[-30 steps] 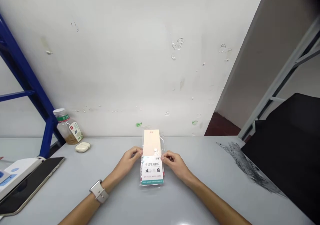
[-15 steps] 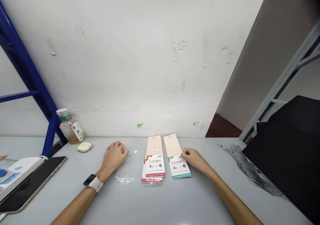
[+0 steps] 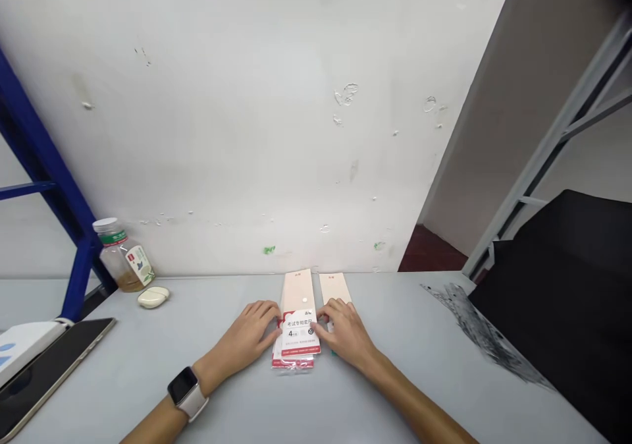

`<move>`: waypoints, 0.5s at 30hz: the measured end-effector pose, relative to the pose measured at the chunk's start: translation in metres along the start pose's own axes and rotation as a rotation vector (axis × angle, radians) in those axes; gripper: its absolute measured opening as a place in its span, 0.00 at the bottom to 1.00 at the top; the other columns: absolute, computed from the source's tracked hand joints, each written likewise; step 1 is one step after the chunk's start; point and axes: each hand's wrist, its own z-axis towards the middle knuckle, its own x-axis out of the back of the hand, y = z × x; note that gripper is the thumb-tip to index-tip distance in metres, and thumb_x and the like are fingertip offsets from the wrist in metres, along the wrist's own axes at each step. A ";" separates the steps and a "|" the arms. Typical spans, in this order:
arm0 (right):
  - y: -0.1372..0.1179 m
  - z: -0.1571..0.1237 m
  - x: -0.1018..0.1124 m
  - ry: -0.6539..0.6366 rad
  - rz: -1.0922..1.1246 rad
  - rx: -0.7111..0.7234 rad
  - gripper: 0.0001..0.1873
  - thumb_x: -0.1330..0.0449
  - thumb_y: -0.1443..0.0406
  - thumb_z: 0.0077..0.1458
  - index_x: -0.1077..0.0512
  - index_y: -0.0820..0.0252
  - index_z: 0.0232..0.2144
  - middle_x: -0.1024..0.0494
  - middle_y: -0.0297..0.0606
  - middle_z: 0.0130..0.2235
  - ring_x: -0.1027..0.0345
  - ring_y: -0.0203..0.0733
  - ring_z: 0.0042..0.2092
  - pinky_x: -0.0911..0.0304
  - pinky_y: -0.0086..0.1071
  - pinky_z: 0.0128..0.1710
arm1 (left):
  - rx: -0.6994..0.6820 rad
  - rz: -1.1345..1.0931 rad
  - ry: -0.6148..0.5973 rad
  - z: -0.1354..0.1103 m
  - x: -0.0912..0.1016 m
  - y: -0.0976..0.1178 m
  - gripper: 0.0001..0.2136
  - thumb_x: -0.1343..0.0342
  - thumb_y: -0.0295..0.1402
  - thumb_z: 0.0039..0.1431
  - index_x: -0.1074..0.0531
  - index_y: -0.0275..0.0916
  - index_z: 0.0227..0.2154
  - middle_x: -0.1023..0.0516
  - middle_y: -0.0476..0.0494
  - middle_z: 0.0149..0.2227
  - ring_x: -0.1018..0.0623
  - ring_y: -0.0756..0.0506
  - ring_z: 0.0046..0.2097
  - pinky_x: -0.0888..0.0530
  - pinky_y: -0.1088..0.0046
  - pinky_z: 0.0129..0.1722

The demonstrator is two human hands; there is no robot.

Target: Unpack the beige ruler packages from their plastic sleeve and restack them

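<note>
A small stack of ruler-set packets with red-edged labels (image 3: 301,340) lies on the grey table, pale beige at the top, one packet offset over another. Along the stack's left edge rests my left hand (image 3: 247,336), thumb and fingers apart at the packets' side. My right hand (image 3: 349,333) is at the opposite edge, its thumb tip over the top packet's label and its fingers spread. Beneath the right hand lies a second packet (image 3: 334,287), mostly covered, with a sliver of green label showing. A small white dot (image 3: 305,300) sits on the top red packet.
At the left stand a clear jar (image 3: 123,259) with a white lid, a cream oval case (image 3: 153,297), a tablet-like dark device (image 3: 54,371) and a white power strip (image 3: 27,345). A black bag-like item (image 3: 563,312) covers the right side. The wall (image 3: 247,134) borders the table's back.
Both hands have moved inward to the red packets' two edges. My right hand has left the green packet's label corner and now covers most of that packet. The view has shifted slightly right.
</note>
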 end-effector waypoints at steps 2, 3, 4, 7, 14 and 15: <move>-0.001 0.002 -0.004 -0.004 0.102 -0.044 0.07 0.41 0.60 0.54 0.27 0.55 0.28 0.27 0.34 0.31 0.34 0.42 0.37 0.42 0.37 0.43 | 0.011 -0.019 -0.018 0.000 0.000 0.001 0.10 0.55 0.41 0.67 0.30 0.47 0.43 0.27 0.47 0.49 0.29 0.42 0.50 0.32 0.64 0.50; 0.000 0.003 -0.004 -0.010 0.184 -0.086 0.06 0.40 0.60 0.52 0.27 0.56 0.27 0.28 0.33 0.30 0.35 0.42 0.36 0.42 0.36 0.41 | 0.019 -0.031 -0.021 0.000 0.000 0.000 0.10 0.54 0.41 0.67 0.30 0.47 0.43 0.27 0.47 0.49 0.28 0.42 0.49 0.32 0.65 0.50; 0.001 0.004 -0.003 -0.019 0.270 -0.130 0.06 0.39 0.60 0.50 0.27 0.56 0.25 0.28 0.33 0.30 0.36 0.41 0.35 0.42 0.35 0.39 | 0.026 -0.047 -0.020 0.000 0.001 -0.001 0.10 0.54 0.42 0.67 0.30 0.47 0.43 0.27 0.47 0.48 0.28 0.42 0.49 0.32 0.65 0.50; 0.006 0.006 0.000 -0.057 0.439 -0.215 0.09 0.38 0.59 0.49 0.27 0.57 0.24 0.29 0.32 0.28 0.39 0.38 0.31 0.43 0.31 0.32 | 0.045 -0.111 -0.001 0.001 0.001 -0.004 0.10 0.53 0.43 0.66 0.30 0.45 0.39 0.26 0.47 0.46 0.29 0.42 0.48 0.33 0.64 0.50; 0.007 0.001 0.007 -0.164 0.722 -0.199 0.14 0.39 0.54 0.52 0.28 0.59 0.26 0.29 0.32 0.28 0.40 0.36 0.31 0.45 0.30 0.32 | 0.179 -0.751 0.061 0.007 -0.003 -0.003 0.12 0.49 0.45 0.63 0.36 0.42 0.31 0.26 0.46 0.40 0.26 0.44 0.43 0.30 0.67 0.43; 0.006 0.000 0.007 -0.178 0.740 -0.193 0.15 0.39 0.53 0.53 0.28 0.59 0.26 0.29 0.32 0.28 0.40 0.37 0.31 0.45 0.31 0.33 | 0.201 -0.881 0.055 0.008 -0.004 -0.002 0.13 0.47 0.45 0.62 0.38 0.42 0.30 0.26 0.47 0.38 0.26 0.44 0.42 0.29 0.68 0.41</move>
